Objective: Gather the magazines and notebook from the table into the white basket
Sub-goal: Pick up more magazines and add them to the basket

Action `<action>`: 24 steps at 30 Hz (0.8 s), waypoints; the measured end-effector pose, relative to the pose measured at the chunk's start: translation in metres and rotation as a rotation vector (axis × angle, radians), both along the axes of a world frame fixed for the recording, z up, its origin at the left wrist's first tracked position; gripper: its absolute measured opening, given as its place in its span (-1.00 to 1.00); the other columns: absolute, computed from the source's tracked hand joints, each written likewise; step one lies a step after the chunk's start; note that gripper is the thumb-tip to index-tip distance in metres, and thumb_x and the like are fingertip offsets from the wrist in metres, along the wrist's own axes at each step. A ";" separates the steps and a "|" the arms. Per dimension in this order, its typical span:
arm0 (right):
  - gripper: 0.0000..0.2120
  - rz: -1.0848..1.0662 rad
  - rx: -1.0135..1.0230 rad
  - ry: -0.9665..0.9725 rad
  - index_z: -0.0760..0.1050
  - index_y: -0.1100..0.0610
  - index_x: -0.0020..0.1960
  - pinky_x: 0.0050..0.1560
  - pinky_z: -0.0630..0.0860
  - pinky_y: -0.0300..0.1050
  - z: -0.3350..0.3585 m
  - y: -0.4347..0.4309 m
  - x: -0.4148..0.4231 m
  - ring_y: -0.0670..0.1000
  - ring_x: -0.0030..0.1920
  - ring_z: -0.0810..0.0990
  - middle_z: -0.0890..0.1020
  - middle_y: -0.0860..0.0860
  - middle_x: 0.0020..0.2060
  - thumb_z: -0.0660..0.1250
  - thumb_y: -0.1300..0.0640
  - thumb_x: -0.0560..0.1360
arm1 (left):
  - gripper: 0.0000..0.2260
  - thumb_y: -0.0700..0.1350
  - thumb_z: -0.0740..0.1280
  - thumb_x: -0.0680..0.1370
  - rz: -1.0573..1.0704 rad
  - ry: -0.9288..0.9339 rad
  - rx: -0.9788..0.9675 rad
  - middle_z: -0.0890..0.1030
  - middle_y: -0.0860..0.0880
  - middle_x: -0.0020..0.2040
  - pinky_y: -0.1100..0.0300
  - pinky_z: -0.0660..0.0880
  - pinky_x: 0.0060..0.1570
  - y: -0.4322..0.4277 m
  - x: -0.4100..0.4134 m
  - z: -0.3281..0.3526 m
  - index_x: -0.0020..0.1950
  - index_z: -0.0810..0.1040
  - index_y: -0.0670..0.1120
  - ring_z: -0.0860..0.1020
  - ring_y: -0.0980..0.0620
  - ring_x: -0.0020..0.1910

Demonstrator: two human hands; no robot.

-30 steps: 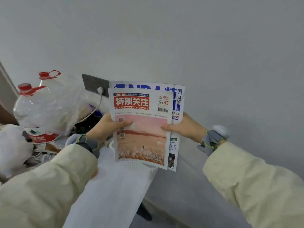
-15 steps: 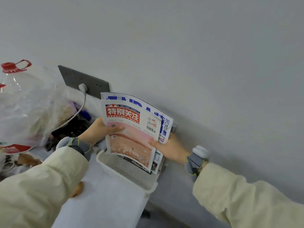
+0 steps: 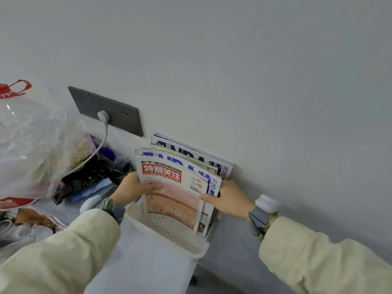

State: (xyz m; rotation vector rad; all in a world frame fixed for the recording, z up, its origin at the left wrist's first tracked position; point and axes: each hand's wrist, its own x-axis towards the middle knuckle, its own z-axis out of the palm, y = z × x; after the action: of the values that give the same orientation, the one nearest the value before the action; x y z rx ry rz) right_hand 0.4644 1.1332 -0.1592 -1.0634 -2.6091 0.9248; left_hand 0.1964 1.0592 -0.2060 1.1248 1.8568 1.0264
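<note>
I hold two magazines upright, their lower ends inside the white basket (image 3: 169, 234). The front one (image 3: 171, 196) has a red title block and a pink landscape cover; the one behind it (image 3: 210, 179) has blue lettering. My left hand (image 3: 131, 187) grips their left edge and my right hand (image 3: 227, 198) grips the right edge. Another blue-lettered magazine (image 3: 191, 153) stands in the basket against the wall, with a thin beige item tucked in front of it. The basket sits at the table's right end.
A grey wall socket panel (image 3: 106, 109) with a white plug and cable is up left. A clear plastic bag (image 3: 36, 149), a red-capped water jug (image 3: 12, 90) and dark clutter (image 3: 89, 175) crowd the table's left side. The table edge drops off just right of the basket.
Both hands brought the two magazines down from chest height, so their lower ends now sit inside the basket. My view tilted down and right, revealing the magazine standing against the wall.
</note>
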 end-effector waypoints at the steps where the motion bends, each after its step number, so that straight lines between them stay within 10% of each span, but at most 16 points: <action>1: -0.71 -0.010 0.023 0.005 0.59 0.13 0.15 0.02 0.53 -0.22 0.007 0.002 0.000 0.01 0.03 0.64 0.68 0.05 0.05 0.29 0.00 0.53 | -0.74 -0.08 0.50 0.37 -0.009 0.018 -0.002 0.69 0.06 -0.09 0.23 0.61 -0.27 0.001 -0.001 0.001 0.03 0.59 0.00 0.67 0.11 -0.16; 5: -0.74 -0.084 0.107 0.012 0.61 0.12 -0.16 -0.41 0.42 -0.36 0.032 0.005 0.005 -0.07 -0.34 0.56 0.69 -0.01 -0.26 0.34 -0.07 0.48 | -0.66 -0.05 0.53 0.34 0.004 0.035 0.056 0.67 0.13 -0.09 0.25 0.59 -0.25 0.001 0.001 0.009 0.00 0.49 0.19 0.66 0.13 -0.13; 15: -0.85 0.082 0.371 -0.034 0.58 0.11 -0.08 -0.06 0.56 -0.14 0.074 -0.003 -0.021 -0.01 -0.21 0.64 0.70 0.01 -0.20 0.30 0.06 0.50 | -0.58 -0.19 0.46 0.40 -0.082 -0.101 0.141 0.65 -0.09 0.08 -0.09 0.61 -0.01 0.007 0.010 0.016 0.23 0.45 -0.13 0.65 -0.03 0.03; 24: -0.81 0.262 0.353 -0.322 0.38 0.27 0.06 -0.19 0.36 -0.04 0.072 0.008 -0.076 0.13 -0.22 0.41 0.57 0.23 -0.11 0.05 0.19 0.62 | -0.46 -0.16 0.52 0.34 0.002 -0.003 0.106 0.63 -0.05 0.08 0.04 0.63 -0.06 0.008 0.005 0.017 0.25 0.39 -0.10 0.64 0.01 0.01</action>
State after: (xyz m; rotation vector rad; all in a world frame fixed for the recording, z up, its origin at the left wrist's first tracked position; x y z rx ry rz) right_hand 0.3886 1.1413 -0.0874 -0.8495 -3.0755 0.3240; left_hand 0.2014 1.0674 -0.1894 1.1818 1.8196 1.1384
